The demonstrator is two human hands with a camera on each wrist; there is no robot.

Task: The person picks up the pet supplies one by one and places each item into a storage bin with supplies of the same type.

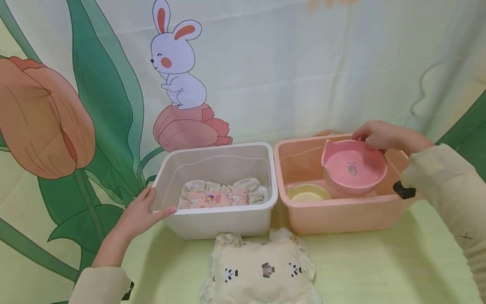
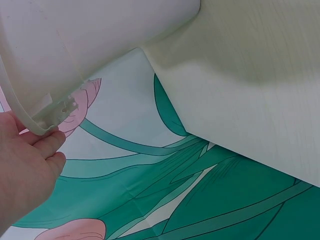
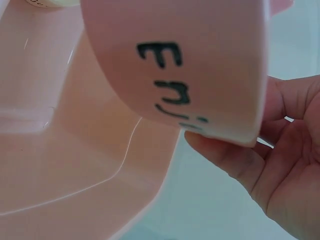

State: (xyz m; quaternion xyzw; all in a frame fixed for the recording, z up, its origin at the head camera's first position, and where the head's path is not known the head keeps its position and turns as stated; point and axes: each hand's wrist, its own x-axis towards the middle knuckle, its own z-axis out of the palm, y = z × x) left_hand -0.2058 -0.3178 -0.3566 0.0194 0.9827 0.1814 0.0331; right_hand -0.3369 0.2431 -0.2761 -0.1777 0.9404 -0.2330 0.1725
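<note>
Rabbit-print cloth (image 1: 273, 76) backs the tabletop (image 1: 364, 261); I see the left hand (image 1: 139, 212) gripping the white bin (image 1: 224, 222), right hand (image 1: 385, 136) pinching the pink bowl (image 1: 339, 166).

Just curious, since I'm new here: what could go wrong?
The pink bowl, held at its edge by the right hand, might slip. Dropped, it could knock the yellow bowl in the peach bin. The left hand grips the white bin at a corner; a tug might shift it.
</note>
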